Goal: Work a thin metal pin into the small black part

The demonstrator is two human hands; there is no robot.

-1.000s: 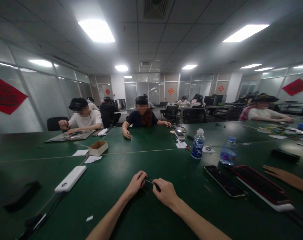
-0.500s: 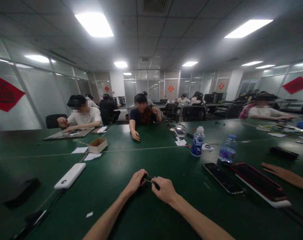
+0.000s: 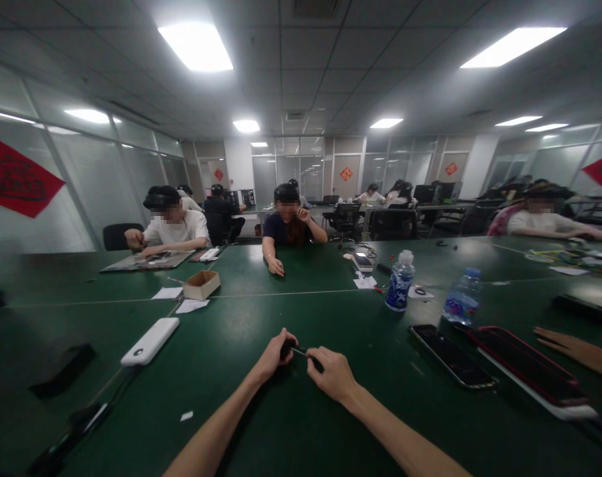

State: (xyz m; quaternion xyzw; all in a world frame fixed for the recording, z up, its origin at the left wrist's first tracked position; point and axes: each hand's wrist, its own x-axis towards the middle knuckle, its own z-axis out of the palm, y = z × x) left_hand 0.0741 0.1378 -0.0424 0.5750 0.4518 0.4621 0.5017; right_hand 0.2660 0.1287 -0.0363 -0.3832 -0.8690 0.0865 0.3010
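Note:
Over the near part of the green table (image 3: 241,424), my left hand (image 3: 271,356) is closed around a small black object (image 3: 287,347), mostly covered by the fingers. My right hand (image 3: 334,374) grips a black handle with a thin metal shaft, which looks like a small screwdriver (image 3: 315,362). Its shaft points left at the black object; whether the tip touches it I cannot tell. Both hands are close together, low over the tabletop.
White power bank (image 3: 150,342) with a cable lies left, a small box (image 3: 202,285) beyond it. Right stand two bottles (image 3: 400,281), a phone (image 3: 452,356) and a red-edged phone (image 3: 529,364), with another person's hand (image 3: 573,348) beside them. Co-workers sit across the table.
The view has turned slightly left, so the surroundings sit further right. My hands are a little further apart, with more of the metal shaft showing. Both keep their hold.

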